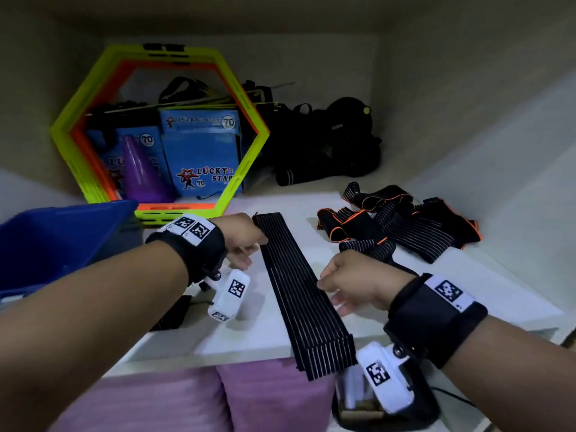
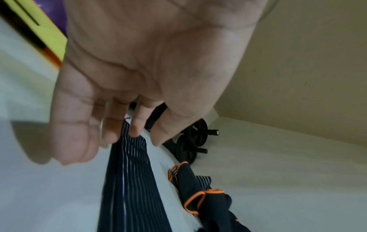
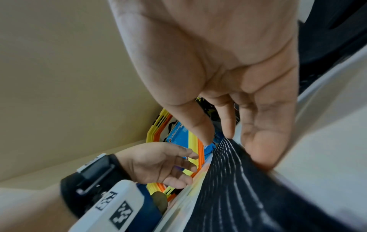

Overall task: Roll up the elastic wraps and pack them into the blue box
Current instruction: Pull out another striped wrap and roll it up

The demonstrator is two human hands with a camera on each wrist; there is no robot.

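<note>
I see the striped elastic wrap [image 1: 304, 294] lying flat and stretched out along the white shelf [image 1: 246, 325], its near end hanging over the shelf's front edge. My left hand [image 1: 246, 241] sits at the wrap's far left edge; in the left wrist view its fingertips [image 2: 135, 130] touch the fabric there, fingers relaxed and spread, grip released. My right hand [image 1: 352, 280] is at the wrap's right edge, about midway along it, thumb and fingers closed on the fabric's border, so that grip is grasping the wrap. To the right of the wrap lies a loose pile of wraps with orange trim [image 1: 402, 222]. The blue box [image 1: 59, 241] stands left of the wrap, beyond my left wrist. Behind the wrap, a yellow-green hexagonal frame [image 1: 93, 85] leans upright, with blue cartons [image 1: 202, 151] and a purple cone [image 1: 141, 169] showing through it.
</note>
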